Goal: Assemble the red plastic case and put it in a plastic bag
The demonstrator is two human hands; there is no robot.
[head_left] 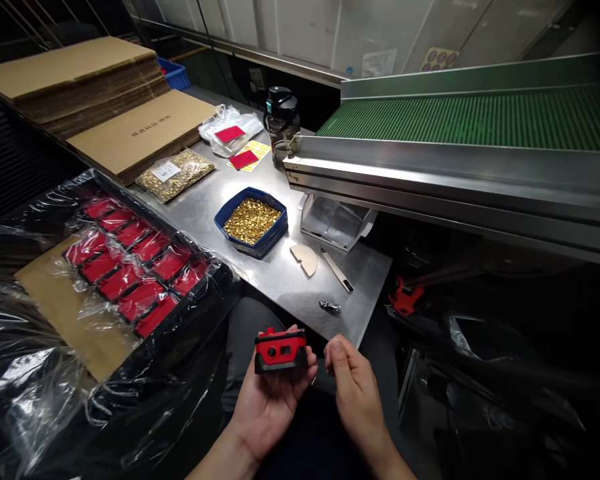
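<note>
My left hand [273, 403] is palm up with its fingers curled round a small red-and-black plastic housing [280, 351], which has a round hole and a square hole in the side facing me. Just to the right, my right hand [357, 387] is closed, thumb against the curled fingers; whatever it may hold is hidden. Ahead of both hands, a blue bin [257, 248] full of small brass-coloured parts [253, 221] stands on the metal table [200, 210]. A small dark metal piece [330, 307] lies near the table's front edge.
A box cutter [337, 270] and a notched pale disc [305, 260] lie beside the bin. On the right, a green conveyor [455, 120] overhangs the table. At left are a plastic-lined box of red parts [145, 299], cardboard stacks [140, 130] and a bag of brass parts [177, 175]. A bottle [282, 123] stands behind.
</note>
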